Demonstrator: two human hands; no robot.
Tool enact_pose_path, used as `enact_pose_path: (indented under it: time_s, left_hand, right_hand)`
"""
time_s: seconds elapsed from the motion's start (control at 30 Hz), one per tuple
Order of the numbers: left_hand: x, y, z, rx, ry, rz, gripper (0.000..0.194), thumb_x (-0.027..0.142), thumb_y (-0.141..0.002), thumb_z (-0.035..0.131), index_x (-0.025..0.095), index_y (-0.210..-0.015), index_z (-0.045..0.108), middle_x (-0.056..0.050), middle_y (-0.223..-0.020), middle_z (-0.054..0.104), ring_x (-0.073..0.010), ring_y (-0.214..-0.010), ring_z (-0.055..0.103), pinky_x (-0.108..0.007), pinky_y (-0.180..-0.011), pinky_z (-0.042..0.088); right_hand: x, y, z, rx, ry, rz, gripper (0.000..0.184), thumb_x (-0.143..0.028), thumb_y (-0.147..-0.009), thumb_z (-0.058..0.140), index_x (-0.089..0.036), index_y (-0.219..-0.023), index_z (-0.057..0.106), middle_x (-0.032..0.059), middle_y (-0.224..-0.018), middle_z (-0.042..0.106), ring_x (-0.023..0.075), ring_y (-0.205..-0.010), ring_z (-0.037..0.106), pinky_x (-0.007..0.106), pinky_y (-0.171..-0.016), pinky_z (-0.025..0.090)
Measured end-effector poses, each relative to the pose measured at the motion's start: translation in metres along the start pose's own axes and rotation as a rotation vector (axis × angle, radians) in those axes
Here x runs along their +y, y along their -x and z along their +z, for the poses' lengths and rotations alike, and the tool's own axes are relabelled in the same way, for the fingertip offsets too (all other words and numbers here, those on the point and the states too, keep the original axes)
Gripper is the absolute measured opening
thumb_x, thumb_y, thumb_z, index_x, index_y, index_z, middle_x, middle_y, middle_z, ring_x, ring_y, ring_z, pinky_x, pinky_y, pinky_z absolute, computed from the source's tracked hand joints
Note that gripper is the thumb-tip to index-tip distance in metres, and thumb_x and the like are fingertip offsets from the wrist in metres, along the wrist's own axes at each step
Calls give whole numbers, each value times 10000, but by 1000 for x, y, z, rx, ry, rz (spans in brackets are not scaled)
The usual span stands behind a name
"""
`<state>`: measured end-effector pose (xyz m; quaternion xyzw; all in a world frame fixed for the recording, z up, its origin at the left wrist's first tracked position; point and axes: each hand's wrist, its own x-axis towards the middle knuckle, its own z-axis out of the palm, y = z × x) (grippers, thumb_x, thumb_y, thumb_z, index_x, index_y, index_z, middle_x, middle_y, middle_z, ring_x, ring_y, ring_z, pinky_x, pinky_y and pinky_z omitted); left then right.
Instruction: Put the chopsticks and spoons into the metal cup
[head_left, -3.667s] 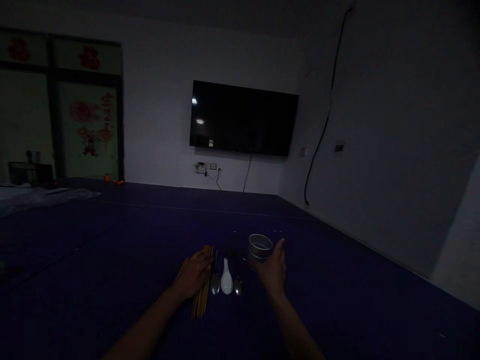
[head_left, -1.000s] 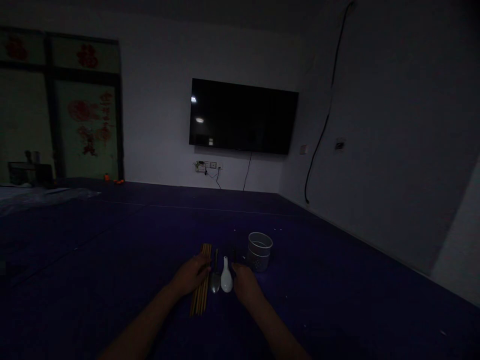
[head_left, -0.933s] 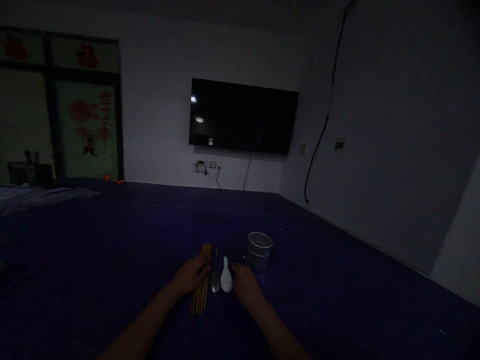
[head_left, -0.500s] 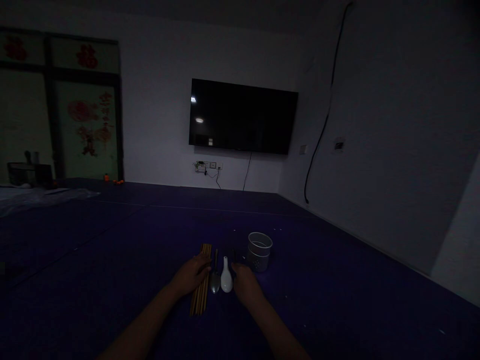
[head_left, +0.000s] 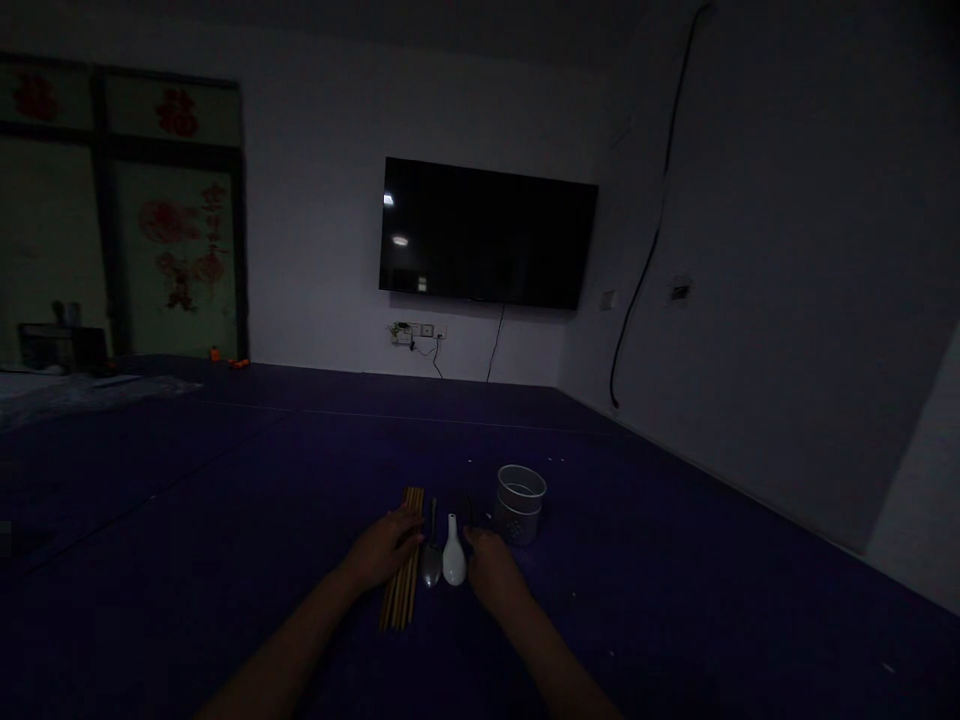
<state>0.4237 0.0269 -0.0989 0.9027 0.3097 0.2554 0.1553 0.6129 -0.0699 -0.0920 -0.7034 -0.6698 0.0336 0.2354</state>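
Several wooden chopsticks (head_left: 399, 598) lie side by side on the purple floor surface. Across their upper half rests my left hand (head_left: 386, 545), its fingers closed over the bundle. To the right of them lies a metal spoon (head_left: 431, 572), bowl toward me, and beside it a white ceramic spoon (head_left: 454, 565). My right hand (head_left: 491, 565) is just right of the white spoon, fingers curled. A thin dark handle (head_left: 470, 512) sticks out beyond its fingertips; the rest is hidden by the hand. Behind this hand stands a grey perforated utensil holder (head_left: 519, 505), upright, with a round open top.
A television (head_left: 487, 232) hangs on the far wall, with sockets and cables (head_left: 418, 332) below. A black cable (head_left: 637, 280) runs down the right wall. At far left are a clear plastic sheet (head_left: 150, 390), a dark box (head_left: 64, 345) and small orange objects (head_left: 238, 363).
Almost nothing differs. The whole view has shifted very slightly; both hands, the spoons, the chopsticks and the holder keep their places.
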Motion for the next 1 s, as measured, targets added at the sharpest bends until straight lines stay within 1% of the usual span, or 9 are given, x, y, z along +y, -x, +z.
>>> enact_pose_path:
  time_s: [0.2,0.37,0.47,0.57,0.7,0.77,0.83,0.9,1.0]
  left_hand:
    - [6,2,-3,6,2,5,400,383,-901,425,212,-1221,593,-79,-1338,563,-221,-1287,458,-382,-1093,340]
    - [3,2,-2,13,5,5,414,387,-908,410,196,-1226,595,-85,-1336,565,-217,-1303,440,-388,-1099,330]
    - [3,2,-2,-4,4,19,411,380,-910,405,203,-1227,597,-71,-1327,574,-216,-1303,437,-388,-1103,323]
    - [8,3,-6,16,-5,29,401,369,-914,386,224,-1223,597,-53,-1327,575,-210,-1293,446,-375,-1094,334]
    - [20,4,-14,58,-24,29,362,301,-911,372,237,-1170,617,-46,-1269,609,-194,-1217,509,-332,-1049,375]
    - [24,4,-18,88,-75,-28,334,257,-904,376,215,-1106,638,-63,-1192,645,-196,-1150,551,-323,-1006,401]
    - [28,4,-21,125,-161,-130,305,236,-902,376,187,-1019,653,-85,-1092,672,-203,-1073,583,-324,-951,424]
    - [30,5,-23,151,-245,-226,289,243,-904,377,170,-938,655,-100,-1010,678,-212,-1014,597,-327,-904,437]
    - [34,7,-27,161,-333,-330,300,290,-909,386,154,-853,647,-119,-949,672,-230,-965,604,-337,-855,448]
  right_hand:
    - [-1,0,-2,-9,4,1,493,45,-757,384,-130,-1133,650,154,-1084,686,208,-1033,634,273,-895,426]
    - [-2,1,-4,-6,35,7,489,48,-756,387,-129,-1125,654,155,-1102,679,205,-1068,618,270,-914,416]
    - [-3,1,-4,-9,36,9,482,47,-758,383,-136,-1107,661,148,-1095,683,199,-1070,616,267,-917,416]
    - [-4,1,-5,-14,12,7,483,52,-745,388,-125,-1104,659,153,-1093,682,200,-1077,613,259,-904,422]
    - [-6,2,-6,-8,3,23,497,60,-744,395,-121,-1132,648,158,-1097,679,202,-1084,610,262,-900,422]
    - [-7,3,-6,-6,-8,34,482,53,-754,400,-126,-1123,654,157,-1098,680,201,-1081,611,262,-902,419]
    - [-9,4,-8,1,-30,43,459,38,-764,406,-136,-1100,667,149,-1093,684,199,-1077,613,263,-910,414]
    - [-11,5,-11,10,-51,50,450,27,-766,410,-139,-1092,672,144,-1096,685,199,-1081,610,264,-914,411]
    - [-13,4,-16,30,-75,59,461,23,-759,408,-124,-1115,661,150,-1118,676,205,-1106,597,264,-912,415]
